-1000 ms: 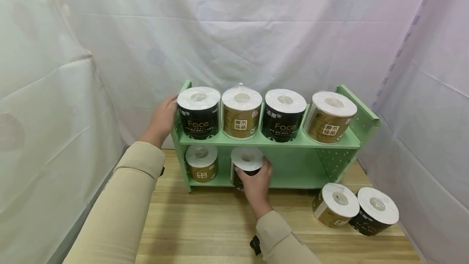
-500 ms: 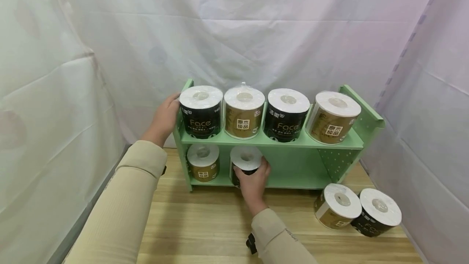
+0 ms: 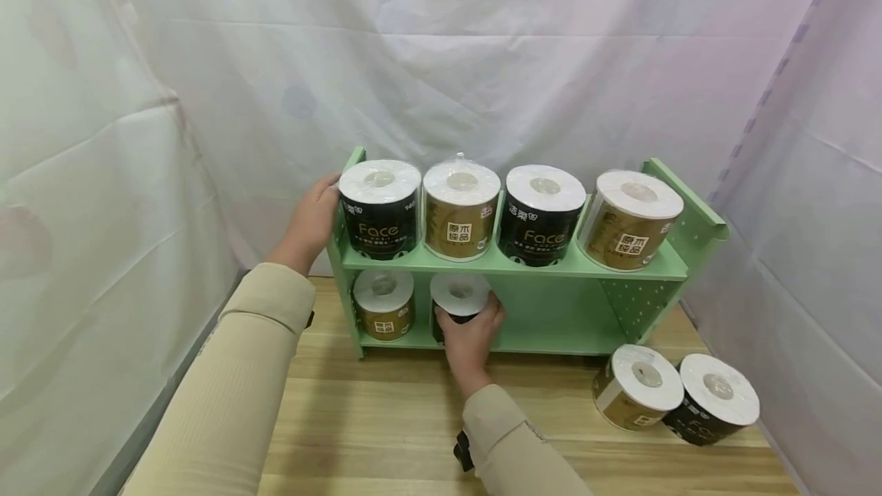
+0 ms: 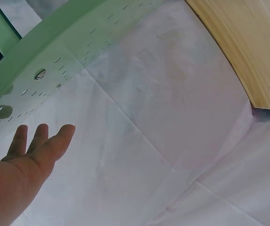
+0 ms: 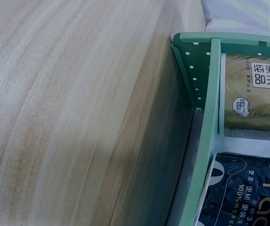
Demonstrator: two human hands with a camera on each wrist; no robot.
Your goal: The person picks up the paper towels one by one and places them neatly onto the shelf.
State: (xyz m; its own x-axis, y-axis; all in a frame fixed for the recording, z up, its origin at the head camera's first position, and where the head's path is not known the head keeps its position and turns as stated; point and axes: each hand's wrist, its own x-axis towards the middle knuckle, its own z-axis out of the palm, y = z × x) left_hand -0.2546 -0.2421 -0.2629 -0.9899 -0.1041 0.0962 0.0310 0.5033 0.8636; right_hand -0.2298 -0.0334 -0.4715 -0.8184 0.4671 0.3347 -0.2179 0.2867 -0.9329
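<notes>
On the lower board of a green two-tier shelf (image 3: 554, 312), my right hand (image 3: 471, 339) grips a black-wrapped toilet roll (image 3: 460, 295), thumb at its front left and fingers around its right side. The roll stands upright, right of a gold-wrapped roll (image 3: 384, 308) with a small gap between them. In the right wrist view the black wrapper (image 5: 248, 193) sits just inside the shelf's front edge. My left hand (image 3: 310, 222) is at the shelf's left side panel, near the top. The left wrist view shows its fingers (image 4: 55, 143) extended beside the perforated panel (image 4: 41, 75).
Along the upper tier, black rolls (image 3: 380, 213) and gold rolls (image 3: 461, 213) alternate. A gold roll (image 3: 637, 389) and a black roll (image 3: 713, 400) stand side by side on the wooden table (image 3: 386, 419) at the front right. White cloth (image 3: 482, 83) hangs behind and at both sides.
My right hand has slid the black roll slightly left and farther back into the lower tier. The left hand stays at the side panel. The head view has shifted slightly.
</notes>
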